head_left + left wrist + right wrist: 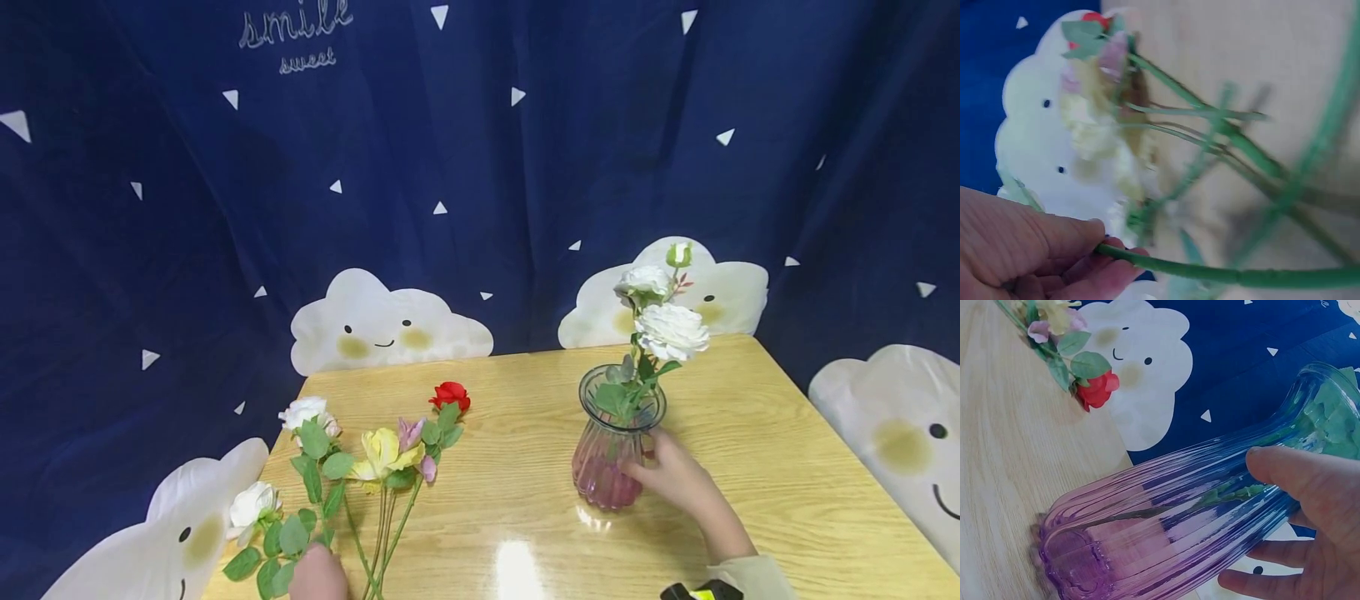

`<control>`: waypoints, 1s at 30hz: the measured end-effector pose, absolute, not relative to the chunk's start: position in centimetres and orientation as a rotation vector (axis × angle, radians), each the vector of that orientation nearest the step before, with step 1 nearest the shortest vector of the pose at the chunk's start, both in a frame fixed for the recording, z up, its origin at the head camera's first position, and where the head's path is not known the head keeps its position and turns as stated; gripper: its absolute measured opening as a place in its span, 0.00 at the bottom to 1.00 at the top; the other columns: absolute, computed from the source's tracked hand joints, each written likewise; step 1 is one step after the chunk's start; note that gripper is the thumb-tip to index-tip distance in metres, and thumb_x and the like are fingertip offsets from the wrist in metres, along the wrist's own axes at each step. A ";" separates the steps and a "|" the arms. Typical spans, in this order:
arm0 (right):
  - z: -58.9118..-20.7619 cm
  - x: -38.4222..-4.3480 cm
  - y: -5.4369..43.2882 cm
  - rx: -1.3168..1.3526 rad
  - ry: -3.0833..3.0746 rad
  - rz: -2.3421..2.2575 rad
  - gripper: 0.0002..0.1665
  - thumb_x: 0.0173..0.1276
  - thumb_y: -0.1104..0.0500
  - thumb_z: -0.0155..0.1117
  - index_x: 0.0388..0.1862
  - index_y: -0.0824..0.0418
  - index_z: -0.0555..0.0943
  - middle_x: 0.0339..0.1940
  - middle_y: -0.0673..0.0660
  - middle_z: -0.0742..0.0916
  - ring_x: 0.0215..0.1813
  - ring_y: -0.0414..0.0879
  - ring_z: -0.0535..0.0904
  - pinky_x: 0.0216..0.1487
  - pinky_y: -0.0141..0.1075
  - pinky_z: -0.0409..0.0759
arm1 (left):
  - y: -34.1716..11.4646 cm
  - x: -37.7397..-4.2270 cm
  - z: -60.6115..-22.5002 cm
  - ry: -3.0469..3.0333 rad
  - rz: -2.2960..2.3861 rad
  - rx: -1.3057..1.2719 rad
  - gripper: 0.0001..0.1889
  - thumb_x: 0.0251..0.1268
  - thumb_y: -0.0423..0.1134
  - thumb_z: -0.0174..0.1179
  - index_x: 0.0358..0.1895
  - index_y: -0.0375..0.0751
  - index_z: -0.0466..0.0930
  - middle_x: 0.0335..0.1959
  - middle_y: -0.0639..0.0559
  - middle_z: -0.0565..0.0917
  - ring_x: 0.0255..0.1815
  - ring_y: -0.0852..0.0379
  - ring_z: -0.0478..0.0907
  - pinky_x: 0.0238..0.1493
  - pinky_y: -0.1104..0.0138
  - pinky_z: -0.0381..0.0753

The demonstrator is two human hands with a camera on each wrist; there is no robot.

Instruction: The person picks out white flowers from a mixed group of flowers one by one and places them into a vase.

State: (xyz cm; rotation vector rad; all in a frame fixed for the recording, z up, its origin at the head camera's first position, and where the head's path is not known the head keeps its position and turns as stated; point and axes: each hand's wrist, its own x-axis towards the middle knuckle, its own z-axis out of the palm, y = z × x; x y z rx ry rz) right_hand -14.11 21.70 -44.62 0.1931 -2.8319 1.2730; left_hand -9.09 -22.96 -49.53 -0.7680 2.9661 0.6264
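My right hand holds the ribbed glass vase at its side, with the thumb across the near face in the right wrist view and fingers beyond it. The vase stands on the table, pink at the base and bluish towards the rim. A stem with white flowers and green leaves rises from it. At the lower left, my left hand pinches a green stem between thumb and fingers. Leafy white roses lie just beyond that hand; which of them the pinched stem belongs to I cannot tell.
Beside the left hand lie a yellow flower, a pinkish-purple flower and a red rose, their stems pointing towards me. The wooden table ends at a dark blue curtain printed with clouds and triangles.
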 end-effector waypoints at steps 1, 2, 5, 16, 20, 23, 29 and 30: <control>-44.6 -14.1 21.7 0.194 -2.829 1.270 0.41 0.54 0.55 0.66 0.60 0.76 0.59 0.52 0.77 0.72 0.46 0.66 0.74 0.40 0.49 0.77 | -22.7 -9.3 -49.1 2.992 0.646 -0.748 0.12 0.57 0.28 0.54 0.28 0.17 0.67 0.21 0.29 0.75 0.26 0.35 0.76 0.24 0.52 0.76; -44.6 -14.1 21.8 0.195 -2.827 1.266 0.41 0.54 0.56 0.66 0.59 0.76 0.60 0.52 0.77 0.72 0.45 0.66 0.74 0.40 0.49 0.77 | -22.5 -9.4 -48.6 3.024 0.671 -0.728 0.12 0.57 0.28 0.54 0.28 0.17 0.67 0.21 0.29 0.75 0.26 0.34 0.76 0.24 0.51 0.76; -44.6 -14.1 21.8 0.208 -2.812 1.254 0.40 0.54 0.56 0.66 0.59 0.75 0.61 0.51 0.76 0.73 0.45 0.65 0.75 0.41 0.49 0.77 | -21.6 -10.1 -47.2 3.110 0.733 -0.642 0.11 0.57 0.27 0.55 0.30 0.17 0.67 0.22 0.30 0.75 0.27 0.34 0.76 0.24 0.50 0.75; -44.7 -14.1 21.6 0.202 -2.807 1.282 0.41 0.53 0.55 0.67 0.59 0.76 0.61 0.53 0.76 0.72 0.45 0.64 0.75 0.40 0.47 0.77 | -17.0 -13.7 -44.2 3.424 0.883 -0.232 0.07 0.53 0.27 0.60 0.31 0.25 0.74 0.23 0.38 0.77 0.25 0.42 0.77 0.22 0.55 0.75; -44.9 -14.3 21.6 0.218 -2.792 1.305 0.40 0.53 0.57 0.67 0.59 0.74 0.62 0.53 0.75 0.72 0.46 0.63 0.74 0.43 0.49 0.76 | -15.0 -15.0 -43.1 3.469 0.987 -0.068 0.07 0.54 0.29 0.60 0.29 0.25 0.74 0.22 0.40 0.76 0.22 0.46 0.76 0.19 0.60 0.74; -44.8 -14.3 21.6 0.213 -2.791 1.311 0.39 0.53 0.57 0.67 0.59 0.74 0.62 0.53 0.74 0.72 0.46 0.63 0.75 0.43 0.49 0.76 | -13.3 -15.7 -42.1 3.487 1.071 0.006 0.07 0.54 0.29 0.60 0.29 0.26 0.74 0.22 0.42 0.76 0.22 0.48 0.76 0.20 0.61 0.75; -44.5 -14.1 21.7 0.164 -2.818 1.303 0.41 0.53 0.56 0.67 0.59 0.76 0.61 0.52 0.76 0.72 0.45 0.64 0.75 0.40 0.47 0.77 | -9.3 -17.2 -39.6 3.503 1.238 0.196 0.05 0.51 0.28 0.62 0.29 0.31 0.76 0.23 0.45 0.78 0.24 0.50 0.77 0.28 0.57 0.76; -44.5 -14.1 21.6 0.158 -2.826 1.302 0.42 0.53 0.55 0.67 0.59 0.76 0.60 0.52 0.76 0.72 0.46 0.64 0.75 0.40 0.47 0.77 | -8.7 -17.3 -39.2 3.496 1.263 0.227 0.05 0.52 0.29 0.62 0.29 0.31 0.76 0.23 0.46 0.78 0.24 0.51 0.77 0.28 0.57 0.76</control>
